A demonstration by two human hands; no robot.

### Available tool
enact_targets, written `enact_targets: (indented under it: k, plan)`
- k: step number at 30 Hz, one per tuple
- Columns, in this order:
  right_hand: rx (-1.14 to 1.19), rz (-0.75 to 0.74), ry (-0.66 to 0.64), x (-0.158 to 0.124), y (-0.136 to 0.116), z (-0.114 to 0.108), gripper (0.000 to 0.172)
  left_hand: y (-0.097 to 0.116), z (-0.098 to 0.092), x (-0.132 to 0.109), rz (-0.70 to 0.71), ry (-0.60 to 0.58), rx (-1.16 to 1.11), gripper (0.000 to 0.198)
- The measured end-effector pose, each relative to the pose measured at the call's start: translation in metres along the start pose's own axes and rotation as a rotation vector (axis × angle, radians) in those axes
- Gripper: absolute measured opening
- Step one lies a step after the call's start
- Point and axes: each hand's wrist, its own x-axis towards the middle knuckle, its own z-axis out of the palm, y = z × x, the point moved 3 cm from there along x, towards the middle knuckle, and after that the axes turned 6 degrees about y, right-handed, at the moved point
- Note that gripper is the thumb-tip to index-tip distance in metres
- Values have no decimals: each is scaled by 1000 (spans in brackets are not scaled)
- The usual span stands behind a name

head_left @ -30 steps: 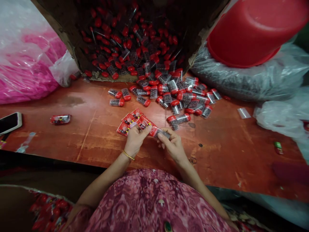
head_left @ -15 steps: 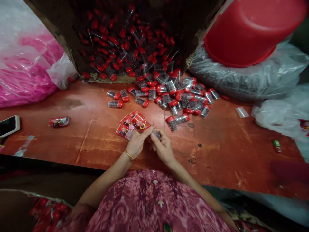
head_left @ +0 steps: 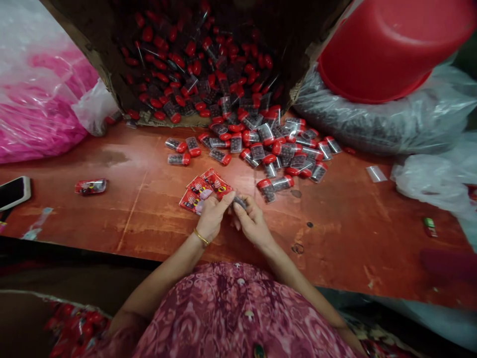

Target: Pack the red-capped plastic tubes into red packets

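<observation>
My left hand (head_left: 211, 215), with a gold bracelet at the wrist, is closed on a fan of small red printed packets (head_left: 194, 199) that stick out to its left. Right beside it, my right hand (head_left: 255, 226) grips a small clear bottle of dark beads (head_left: 239, 202). The bottle's near end meets my left thumb and the edge of the packets; its red cap is hidden. Beyond both hands lies a heap of red-capped clear bottles (head_left: 257, 150), filled with dark beads.
A tipped cardboard box (head_left: 305, 64) spills more bottles at the back. One wrapped bottle (head_left: 90, 186) and a phone (head_left: 15, 193) lie left. Pink-filled bags (head_left: 40, 109) stand back left; a red tub (head_left: 376, 49) rests on a plastic sack (head_left: 357, 127) at right.
The bottle in my right hand has shifted slightly up and left, against my left thumb. The packet nearest my left thumb has changed position a little in the fan.
</observation>
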Motion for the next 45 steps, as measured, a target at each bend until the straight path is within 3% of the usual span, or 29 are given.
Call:
enact_targets:
  k: [3, 6, 12, 17, 20, 25, 30, 35, 42, 45]
  plan:
    - [6, 21, -64, 1, 1, -1, 34, 2, 1, -1, 43, -71, -34, 33]
    - [-4, 31, -97, 0, 0, 1, 31, 0, 0, 0, 50, -70, -60, 36]
    - [-314, -168, 162, 2, -5, -2, 29, 0, -3, 11, 140, -35, 90, 30]
    - [-57, 11, -46, 7, 2, 2, 31, 6, 0, 6, 93, -73, 59, 40]
    - [-18, 27, -48, 4, 5, 3, 30, -1, 1, 2, 20, -99, 12, 43]
    - [-297, -182, 163, 2, -2, -4, 26, -7, 0, 4, 50, -74, -67, 34]
    - [-320, -172, -12, 5, -8, -6, 22, 5, 3, 2, 92, -3, -117, 27]
    - [-316, -185, -18, -1, -7, -4, 21, 7, 5, -1, 76, 116, -122, 23]
    - [-464, -339, -9, -6, -10, -1, 12, 13, 5, 0, 14, -69, 4, 14]
    - [-453, -376, -10, -3, -11, 0, 9, 13, 6, -1, 51, -80, -12, 18]
